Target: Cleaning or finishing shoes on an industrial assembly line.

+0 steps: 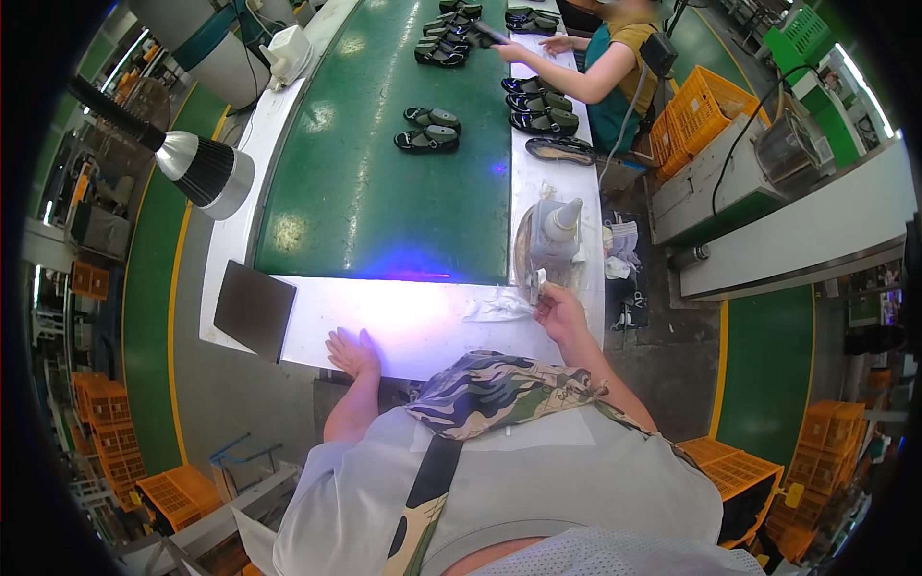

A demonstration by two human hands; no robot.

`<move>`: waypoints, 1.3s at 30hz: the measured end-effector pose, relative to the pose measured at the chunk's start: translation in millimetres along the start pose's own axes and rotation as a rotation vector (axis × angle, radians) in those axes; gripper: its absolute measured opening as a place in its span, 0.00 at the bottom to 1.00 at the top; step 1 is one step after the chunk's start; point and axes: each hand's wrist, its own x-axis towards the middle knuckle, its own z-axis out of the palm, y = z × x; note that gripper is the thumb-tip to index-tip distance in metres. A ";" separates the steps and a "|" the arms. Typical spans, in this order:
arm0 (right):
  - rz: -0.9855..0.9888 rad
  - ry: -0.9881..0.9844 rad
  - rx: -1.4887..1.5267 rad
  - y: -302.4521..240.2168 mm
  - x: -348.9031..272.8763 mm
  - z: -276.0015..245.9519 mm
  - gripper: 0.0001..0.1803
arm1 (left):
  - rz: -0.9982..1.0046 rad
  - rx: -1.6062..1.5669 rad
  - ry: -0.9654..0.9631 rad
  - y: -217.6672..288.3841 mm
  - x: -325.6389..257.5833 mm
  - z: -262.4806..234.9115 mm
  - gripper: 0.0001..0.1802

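My left hand [353, 353] lies flat on the white table end [394, 322], fingers spread, beside a bright bluish patch of light. My right hand [560, 312] is closed in a pinch on a crumpled white cloth [499, 306], part of which lies on the tabletop. Just beyond its fingertips stands a translucent squeeze bottle [557, 230] with a pale conical nozzle, in or on a shallow round holder. Farther off, a pair of black strapped shoes [428, 139] sits on the green conveyor belt [384, 211].
Several black shoes [543, 113] line the right ledge, where a co-worker [610, 72] in a green apron holds a dark object. A dark flat panel [253, 310] stands at the table's left corner, below a lamp [205, 173]. Orange crates [701, 115] stand at the right.
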 end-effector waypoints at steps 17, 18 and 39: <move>0.010 0.012 0.001 1.1 1.5 1.7 0.06 | -0.001 -0.007 -0.002 0.3 -0.3 0.4 0.40; 0.010 0.012 0.002 0.6 1.2 2.3 0.06 | 0.002 -0.009 0.004 0.0 0.0 1.0 0.40; 0.024 -0.001 -0.015 -0.7 1.4 3.2 0.06 | 0.000 0.008 0.005 -0.6 1.7 2.4 0.40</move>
